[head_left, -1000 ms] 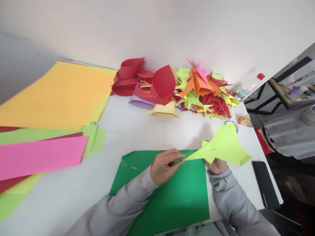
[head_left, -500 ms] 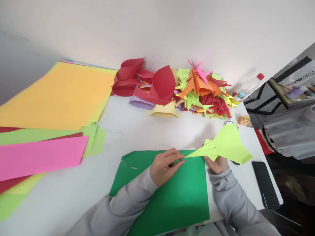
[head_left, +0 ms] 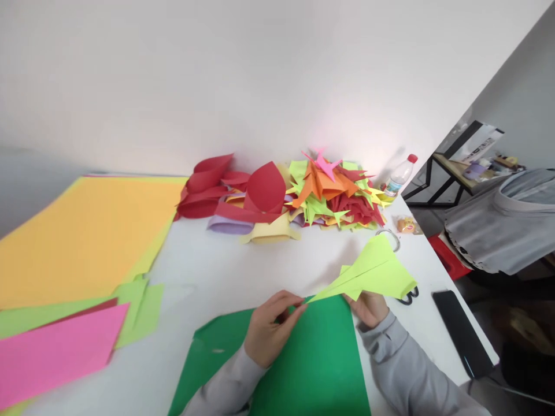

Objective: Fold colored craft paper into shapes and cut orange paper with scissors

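Note:
A folded yellow-green paper plane (head_left: 368, 268) is held up over the table, its pointed nose toward the left. At that nose, my left hand (head_left: 273, 326) pinches the tip between thumb and fingers. My right hand (head_left: 368, 308) grips the plane from below; its fingers are partly hidden by the paper. Under both hands lies a green sheet (head_left: 312, 358) on the white table.
Orange sheets (head_left: 104, 231) and a pink sheet (head_left: 60, 358) lie at left. Curled red paper (head_left: 266, 188) and a pile of folded paper planes (head_left: 325, 185) line the wall. A bottle (head_left: 399, 178), wrapped snack (head_left: 406, 224), scissors (head_left: 409, 296) and phone (head_left: 462, 332) are at right.
The view has tilted upward, so the table items appear lower. My hands still hold the plane in nearly the same way, and the scissors' handles now show more beside it.

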`<state>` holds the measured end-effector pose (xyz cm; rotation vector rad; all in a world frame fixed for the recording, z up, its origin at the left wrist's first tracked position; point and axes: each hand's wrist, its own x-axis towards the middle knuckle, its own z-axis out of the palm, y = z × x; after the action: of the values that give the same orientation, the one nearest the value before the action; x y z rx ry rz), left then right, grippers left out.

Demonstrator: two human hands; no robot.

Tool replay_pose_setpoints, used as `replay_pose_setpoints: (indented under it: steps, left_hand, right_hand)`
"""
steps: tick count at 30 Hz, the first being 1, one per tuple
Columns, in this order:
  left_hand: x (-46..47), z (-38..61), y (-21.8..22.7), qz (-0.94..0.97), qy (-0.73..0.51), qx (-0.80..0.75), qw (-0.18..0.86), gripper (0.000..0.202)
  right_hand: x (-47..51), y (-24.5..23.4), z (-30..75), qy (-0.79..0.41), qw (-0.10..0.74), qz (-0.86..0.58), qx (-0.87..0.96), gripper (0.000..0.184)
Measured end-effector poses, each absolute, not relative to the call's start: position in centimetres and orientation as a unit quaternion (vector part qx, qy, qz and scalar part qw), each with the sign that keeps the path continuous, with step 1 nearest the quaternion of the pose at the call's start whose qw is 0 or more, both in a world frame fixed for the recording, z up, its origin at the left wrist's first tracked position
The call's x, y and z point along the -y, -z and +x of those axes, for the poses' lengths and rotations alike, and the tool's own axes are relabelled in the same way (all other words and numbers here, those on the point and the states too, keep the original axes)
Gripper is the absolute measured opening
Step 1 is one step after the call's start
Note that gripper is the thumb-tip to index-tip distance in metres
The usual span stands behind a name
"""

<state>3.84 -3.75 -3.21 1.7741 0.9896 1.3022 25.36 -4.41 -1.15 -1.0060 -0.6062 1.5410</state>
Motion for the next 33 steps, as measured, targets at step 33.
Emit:
replay_pose_setpoints:
  steps: [33]
  left_hand:
    - [2.4, 3.5, 4.6, 0.523, -0.355, -0.376, 0.678, 0.055]
  right_hand:
    - [-3.1, -5.7, 29.1, -0.422, 0.733, -0.351, 0.401, 0.034]
